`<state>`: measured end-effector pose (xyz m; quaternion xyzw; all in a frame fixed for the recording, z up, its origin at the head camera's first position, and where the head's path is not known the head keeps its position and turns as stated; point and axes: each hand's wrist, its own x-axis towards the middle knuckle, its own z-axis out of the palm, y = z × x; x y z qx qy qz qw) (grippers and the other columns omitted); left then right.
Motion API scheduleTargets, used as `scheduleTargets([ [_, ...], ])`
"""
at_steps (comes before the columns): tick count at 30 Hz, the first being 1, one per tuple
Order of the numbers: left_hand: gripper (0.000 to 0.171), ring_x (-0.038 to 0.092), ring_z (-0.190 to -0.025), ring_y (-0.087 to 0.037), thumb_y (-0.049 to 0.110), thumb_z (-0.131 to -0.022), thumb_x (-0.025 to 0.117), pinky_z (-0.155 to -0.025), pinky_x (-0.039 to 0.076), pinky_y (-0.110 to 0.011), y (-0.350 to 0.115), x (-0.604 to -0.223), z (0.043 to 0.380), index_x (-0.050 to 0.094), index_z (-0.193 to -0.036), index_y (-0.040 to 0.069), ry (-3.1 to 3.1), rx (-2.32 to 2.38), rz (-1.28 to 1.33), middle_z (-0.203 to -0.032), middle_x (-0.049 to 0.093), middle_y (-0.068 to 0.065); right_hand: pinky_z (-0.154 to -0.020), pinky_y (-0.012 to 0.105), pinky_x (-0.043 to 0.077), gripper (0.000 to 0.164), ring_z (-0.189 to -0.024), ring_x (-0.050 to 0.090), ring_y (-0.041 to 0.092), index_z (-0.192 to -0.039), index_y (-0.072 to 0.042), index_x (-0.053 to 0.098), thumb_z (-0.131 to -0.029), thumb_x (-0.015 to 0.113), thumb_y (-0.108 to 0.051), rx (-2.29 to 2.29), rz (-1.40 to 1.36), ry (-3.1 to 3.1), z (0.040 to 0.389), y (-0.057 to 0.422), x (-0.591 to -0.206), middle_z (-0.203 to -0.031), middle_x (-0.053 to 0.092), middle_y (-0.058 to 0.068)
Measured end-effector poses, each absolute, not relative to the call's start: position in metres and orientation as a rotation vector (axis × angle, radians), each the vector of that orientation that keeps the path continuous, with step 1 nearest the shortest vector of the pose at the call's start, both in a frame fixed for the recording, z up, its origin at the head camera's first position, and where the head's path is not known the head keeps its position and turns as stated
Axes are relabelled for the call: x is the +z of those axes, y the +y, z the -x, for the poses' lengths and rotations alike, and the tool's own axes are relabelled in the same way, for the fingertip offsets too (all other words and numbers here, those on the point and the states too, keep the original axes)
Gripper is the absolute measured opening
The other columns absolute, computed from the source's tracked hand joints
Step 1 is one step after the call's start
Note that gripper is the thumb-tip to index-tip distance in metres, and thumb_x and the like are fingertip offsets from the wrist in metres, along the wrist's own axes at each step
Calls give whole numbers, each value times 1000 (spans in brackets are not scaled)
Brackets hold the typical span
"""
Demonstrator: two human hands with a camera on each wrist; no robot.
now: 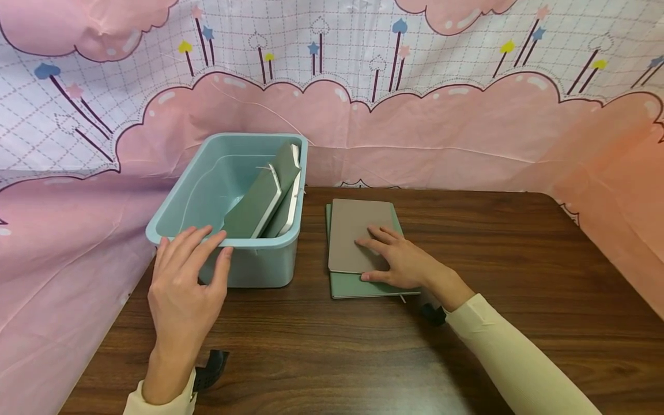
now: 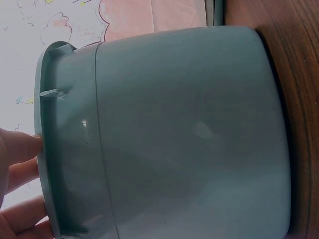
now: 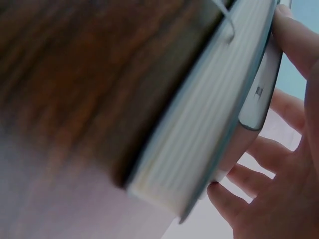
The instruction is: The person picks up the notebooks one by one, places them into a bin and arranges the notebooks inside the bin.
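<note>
My left hand (image 1: 187,288) is at the near rim of a light blue plastic tub (image 1: 259,265), its fingertips right at the edge. In the left wrist view, the thumb (image 2: 22,145) meets the outside of that rim. Several green notebooks (image 1: 254,204) with white page edges lean inside the tub's right side. My right hand (image 1: 404,262) rests with spread fingers on a grey-brown notebook (image 1: 358,230), which lies on top of a larger green notebook (image 1: 363,286). The right wrist view shows the green one's thick page block (image 3: 199,114) and a ribbon marker (image 3: 227,20).
The notebooks and tub stand on a dark wood-grain table (image 1: 321,351). Pink and white patterned cloth (image 1: 441,132) hangs behind the table and along both sides. A black strap (image 1: 210,372) sits at the left wrist, another black piece (image 1: 433,314) at the right.
</note>
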<state>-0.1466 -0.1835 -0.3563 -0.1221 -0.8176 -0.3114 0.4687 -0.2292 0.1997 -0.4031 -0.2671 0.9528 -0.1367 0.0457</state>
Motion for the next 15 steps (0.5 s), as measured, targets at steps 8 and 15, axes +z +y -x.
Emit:
scheduleTargets([
  [8, 23, 67, -125, -39, 17, -95, 79, -122, 36, -66, -185, -354, 146, 82, -116, 10, -2020, -763, 291, -122, 78, -15, -121, 72, 34, 80, -162, 18, 53, -164, -22, 42, -98, 71, -56, -410, 778, 2871, 231, 196, -401, -175, 23, 25],
  [15, 23, 67, -126, -38, 17, -95, 78, -123, 35, -66, -184, -355, 147, 82, -117, 10, -2014, -760, 291, -123, 78, -15, -120, 72, 35, 81, -161, 16, 55, -165, -21, 40, -98, 71, -55, -384, 750, 2836, 230, 194, -395, -175, 21, 26],
])
